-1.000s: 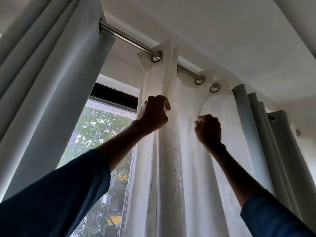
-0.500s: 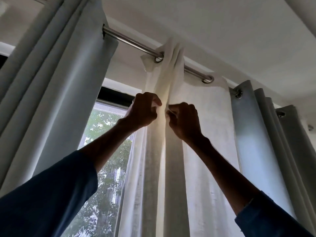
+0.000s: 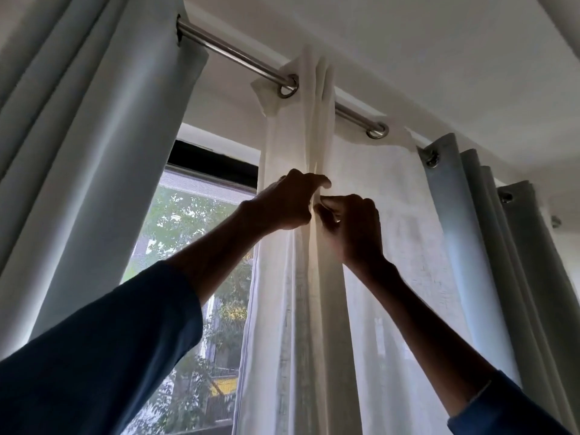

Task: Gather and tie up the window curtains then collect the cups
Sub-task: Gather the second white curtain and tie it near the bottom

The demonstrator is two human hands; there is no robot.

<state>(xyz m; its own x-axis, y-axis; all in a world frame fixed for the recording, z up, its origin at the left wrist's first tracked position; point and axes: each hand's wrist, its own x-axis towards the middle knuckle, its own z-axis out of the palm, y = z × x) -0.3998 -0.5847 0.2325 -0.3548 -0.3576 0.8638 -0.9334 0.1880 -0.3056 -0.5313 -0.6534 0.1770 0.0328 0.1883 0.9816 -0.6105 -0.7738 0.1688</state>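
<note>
Hanging from a metal rod [image 3: 238, 54] by steel eyelet rings [image 3: 288, 87], the sheer white curtain [image 3: 314, 293] fills the middle of the view, between a heavy grey-blue curtain [image 3: 110, 152] on the left and another grey drape [image 3: 464, 246] on the right. Its upper part is bunched into narrow upright pleats under the left ring. The cloth looks creamy where the folds overlap and is thin enough elsewhere for daylight to glow through. Further right it spreads flatter toward a second ring.

The person's left hand [image 3: 292, 202] grips the gathered pleats from the left, fingers curled round the cloth and thumb on top. The right hand [image 3: 351, 227] meets it from the right, its bent fingertips pinching the same folds. Both arms wear dark blue sleeves [image 3: 110, 356]. Left of the sheer's edge, a window [image 3: 194, 246] shows green leaves.
</note>
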